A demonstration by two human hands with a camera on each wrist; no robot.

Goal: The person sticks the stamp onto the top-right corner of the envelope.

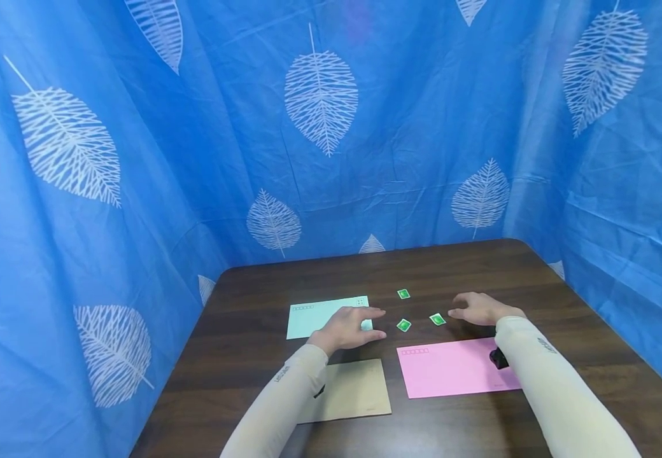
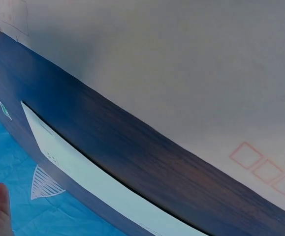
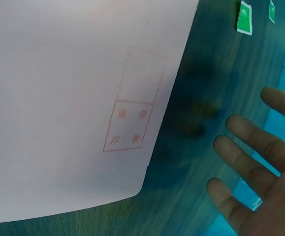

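My left hand (image 1: 347, 327) is held over the right part of a mint-green envelope (image 1: 308, 318), with thumb and fingers apart and nothing between them. Just right of its fingertips lies a green postage stamp (image 1: 403, 325) with a white border. My right hand (image 1: 482, 309) hovers beyond a pink envelope (image 1: 451, 369), its fingers spread in the right wrist view and holding nothing. Close to its fingertips is another green stamp (image 1: 437, 319); a third stamp (image 1: 403, 294) lies farther back. Under my left forearm sits a tan envelope (image 1: 359, 391), partly hidden by the sleeve.
All the paper lies flat on a dark wooden table (image 1: 262, 286) with rounded far corners. A blue curtain (image 1: 222, 146) with white leaf prints surrounds its back and sides. On the pink envelope, a printed stamp box (image 3: 128, 125) shows in the right wrist view.
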